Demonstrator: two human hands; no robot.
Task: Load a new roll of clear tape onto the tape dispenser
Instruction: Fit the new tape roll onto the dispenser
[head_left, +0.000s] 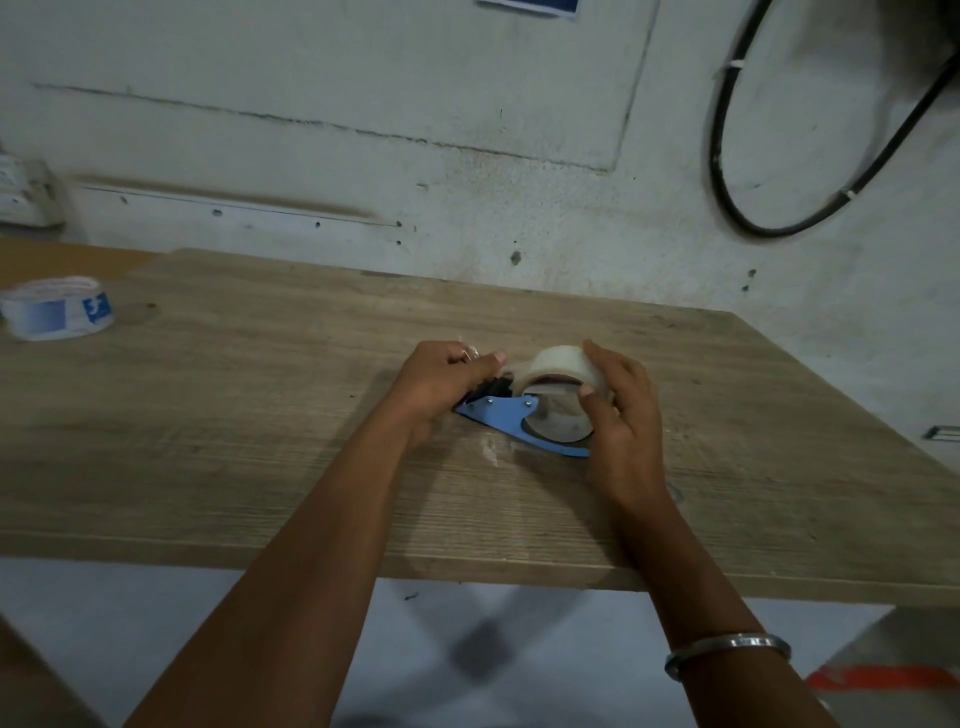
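A blue tape dispenser (506, 418) lies on its side on the wooden table (260, 415), near the middle. A roll of clear tape (558, 364) sits on its hub end. My right hand (621, 415) grips the roll from the right, thumb on its front rim and fingers over the top. My left hand (441, 379) is closed over the dispenser's black cutter end and pinches a bit of clear tape between thumb and fingers. The cutter is mostly hidden under that hand.
A white and blue printed tape roll (57, 307) stands at the table's far left. A scuffed wall rises right behind the table, with a looped black cable (727, 171) at the upper right. The table's front edge runs below my forearms.
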